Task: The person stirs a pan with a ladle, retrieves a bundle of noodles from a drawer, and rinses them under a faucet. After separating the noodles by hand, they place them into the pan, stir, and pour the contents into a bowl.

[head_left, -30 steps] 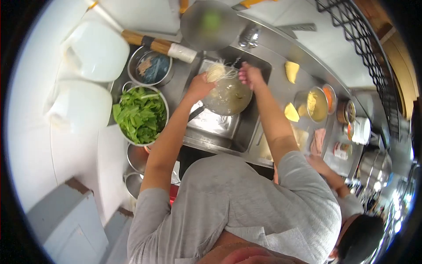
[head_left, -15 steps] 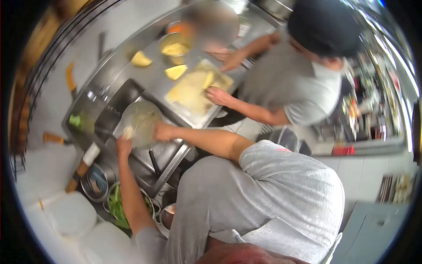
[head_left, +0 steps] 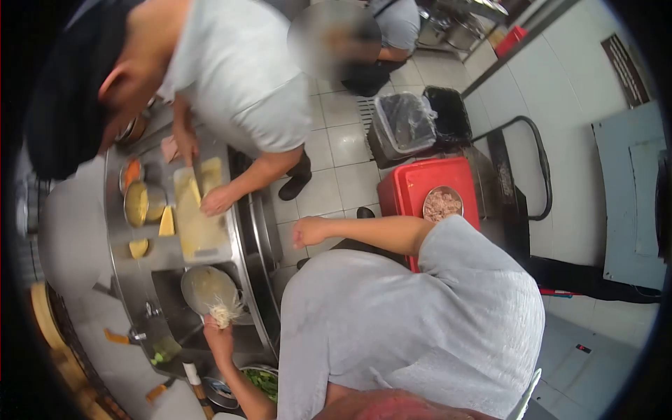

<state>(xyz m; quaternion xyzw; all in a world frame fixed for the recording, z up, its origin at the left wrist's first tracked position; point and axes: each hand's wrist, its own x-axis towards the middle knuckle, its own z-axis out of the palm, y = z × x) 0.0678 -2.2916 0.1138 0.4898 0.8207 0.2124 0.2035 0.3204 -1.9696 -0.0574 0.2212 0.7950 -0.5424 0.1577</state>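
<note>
Your left hand (head_left: 220, 339) grips thin, whitish strands (head_left: 222, 316) over the round metal pan's rim (head_left: 186, 288), while your loosely closed right hand (head_left: 311, 231) hangs well apart.

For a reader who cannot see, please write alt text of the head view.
The left hand holds pale strands over a pan in a sink, the right hand hovers away, and a co-worker holds a knife to yellow food.
</note>
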